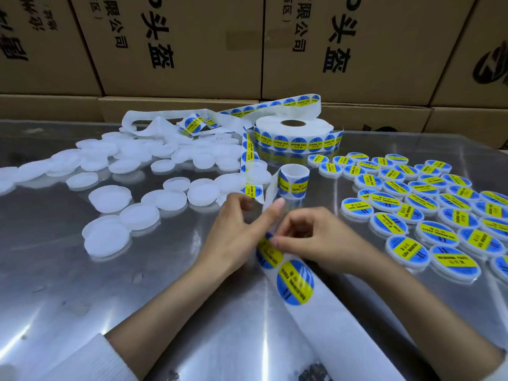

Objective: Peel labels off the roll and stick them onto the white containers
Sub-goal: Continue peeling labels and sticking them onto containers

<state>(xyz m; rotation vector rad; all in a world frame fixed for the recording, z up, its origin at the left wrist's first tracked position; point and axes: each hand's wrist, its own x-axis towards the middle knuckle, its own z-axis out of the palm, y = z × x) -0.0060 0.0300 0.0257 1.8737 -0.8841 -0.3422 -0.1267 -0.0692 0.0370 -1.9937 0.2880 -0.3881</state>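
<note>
A label roll (295,133) with blue-and-yellow round labels stands at the table's back centre. Its backing strip (295,273) loops forward and runs under both hands toward me. My left hand (236,229) holds the strip, thumb along its edge. My right hand (316,237) pinches the edge of a label (268,253) on the strip with its fingertips. Several plain white containers (140,215) lie scattered on the left. Several labelled containers (412,204) lie grouped on the right.
The work surface is a shiny metal table (137,298). Empty backing paper (154,125) is piled at the back left. Brown cardboard boxes (192,50) form a wall behind the table. A curled strip piece (292,184) stands just beyond my hands.
</note>
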